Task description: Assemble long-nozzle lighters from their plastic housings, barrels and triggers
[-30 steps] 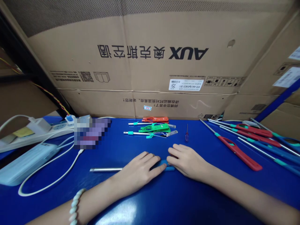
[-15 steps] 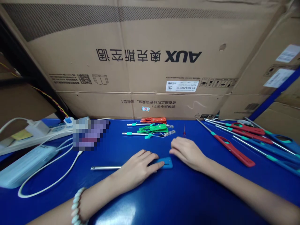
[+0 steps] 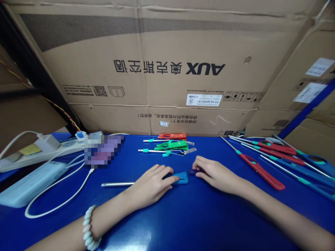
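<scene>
My left hand lies over a blue long-nosed lighter, its fingers closed about the handle. The lighter's metal tube points left along the table, and part of the body is hidden under the palm. Just right of the handle's end, my right hand pinches a small screwdriver by its dark purple handle; its thin shaft is hidden. Handle and lighter are close but apart. Beyond the hands lie opened green lighter parts and orange lighter parts, with metal tubes and clear pieces beside them.
Several red and blue lighters, one a red lighter, lie on the right. At left are a light-blue power bank, a white cable, a power strip and a blurred purple item. A cardboard box walls the back.
My right hand has picked up the screwdriver from behind it and brought it nearer the lighter's end. The lighter under my left hand has shifted slightly left and up in view.
</scene>
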Demonstrator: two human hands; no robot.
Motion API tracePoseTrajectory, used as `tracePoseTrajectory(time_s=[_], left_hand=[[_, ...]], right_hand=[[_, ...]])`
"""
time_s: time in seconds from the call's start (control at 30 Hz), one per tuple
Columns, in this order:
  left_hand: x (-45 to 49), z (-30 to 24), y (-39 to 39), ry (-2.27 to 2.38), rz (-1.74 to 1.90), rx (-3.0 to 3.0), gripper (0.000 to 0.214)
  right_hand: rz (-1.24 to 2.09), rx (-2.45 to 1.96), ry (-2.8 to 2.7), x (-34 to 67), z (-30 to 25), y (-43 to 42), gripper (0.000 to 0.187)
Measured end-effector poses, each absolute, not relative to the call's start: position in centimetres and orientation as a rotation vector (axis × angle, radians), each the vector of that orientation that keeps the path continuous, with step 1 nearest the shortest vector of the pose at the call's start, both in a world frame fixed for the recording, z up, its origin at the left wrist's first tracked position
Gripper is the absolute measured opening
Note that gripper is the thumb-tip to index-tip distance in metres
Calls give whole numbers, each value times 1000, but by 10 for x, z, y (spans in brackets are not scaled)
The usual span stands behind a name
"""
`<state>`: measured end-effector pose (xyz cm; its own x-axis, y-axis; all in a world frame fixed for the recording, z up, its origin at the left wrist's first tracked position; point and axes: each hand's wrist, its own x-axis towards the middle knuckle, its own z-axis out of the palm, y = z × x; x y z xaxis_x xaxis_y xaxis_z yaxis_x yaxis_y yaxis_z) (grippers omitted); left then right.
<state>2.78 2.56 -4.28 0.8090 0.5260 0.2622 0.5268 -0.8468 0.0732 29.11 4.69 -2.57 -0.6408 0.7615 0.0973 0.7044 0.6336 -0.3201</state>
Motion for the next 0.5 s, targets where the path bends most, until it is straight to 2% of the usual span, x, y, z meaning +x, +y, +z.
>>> tracePoseTrajectory(time_s=[0.1,0.2,0.3,0.5], left_hand=[[28,-43,25,-866,-419,-2991,26],[28,-44,26,-870,-411,-2998,27],[27,-45,26,-869,-407,-2997,27],[28,-45,27,-873,-380,-2998,25]], right_hand=[[813,-1046,-2242,286,-19,40,3],[1122,-829,-1795,284,-16,40,12],[1236,-688,-1613,282,-16,40,20],[1289,-648,-1603,278,-20,39,20]])
